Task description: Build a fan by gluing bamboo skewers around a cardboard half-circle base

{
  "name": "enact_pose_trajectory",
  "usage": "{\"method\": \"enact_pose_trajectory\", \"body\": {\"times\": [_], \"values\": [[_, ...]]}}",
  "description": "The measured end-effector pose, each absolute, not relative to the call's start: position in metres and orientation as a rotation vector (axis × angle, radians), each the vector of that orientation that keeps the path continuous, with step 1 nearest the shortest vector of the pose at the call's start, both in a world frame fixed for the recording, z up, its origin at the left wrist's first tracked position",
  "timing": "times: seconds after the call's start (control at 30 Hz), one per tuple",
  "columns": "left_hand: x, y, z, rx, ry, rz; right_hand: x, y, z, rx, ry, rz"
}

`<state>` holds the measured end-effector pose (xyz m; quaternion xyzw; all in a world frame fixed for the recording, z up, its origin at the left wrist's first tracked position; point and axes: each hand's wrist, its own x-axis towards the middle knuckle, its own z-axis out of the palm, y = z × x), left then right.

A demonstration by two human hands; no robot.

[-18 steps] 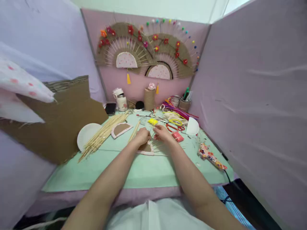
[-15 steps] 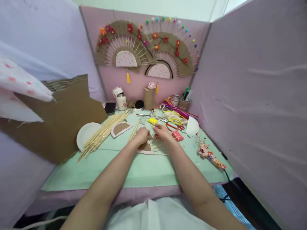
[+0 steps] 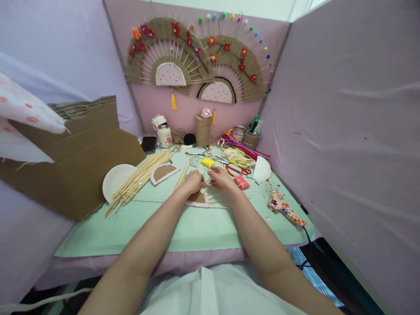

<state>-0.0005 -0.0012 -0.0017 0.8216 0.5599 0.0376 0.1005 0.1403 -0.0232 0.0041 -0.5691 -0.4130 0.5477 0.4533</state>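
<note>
A half-round cardboard piece (image 3: 199,197) with a pale pink-and-white edge lies in front of me, and thin bamboo sticks (image 3: 216,195) fan out from its right side. My left hand (image 3: 194,181) is closed over its upper part, fingers curled; what they grip is hidden. Just to the right, my right hand (image 3: 219,177) is pinched on a thin stick above the fanned sticks, slightly apart from my left. A second half-round cardboard piece (image 3: 164,173) with similar edging lies to the left. A few loose sticks (image 3: 182,175) lie beside my left hand.
A bundle of bamboo sticks (image 3: 141,180) overlaps a white plate (image 3: 114,175) at left. Red scissors (image 3: 244,171), a yellow packet (image 3: 207,162) and a pink packet (image 3: 242,182) lie beyond my hands. A flower-patterned glue gun (image 3: 285,209) with a cord is at right. Finished fans (image 3: 170,30) hang behind.
The whole view has shifted slightly, with the scene sitting a little higher now. Both hands stay over the half-round piece, with hardly any movement between them.
</note>
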Motion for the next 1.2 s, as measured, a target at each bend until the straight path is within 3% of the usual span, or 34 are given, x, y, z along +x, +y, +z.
{"method": "enact_pose_trajectory", "body": {"times": [1.2], "values": [[-0.0012,-0.0001,-0.0032,2.431,1.661,0.118,0.1390,-0.0260,0.0064,-1.416,-1.038,1.338]]}}
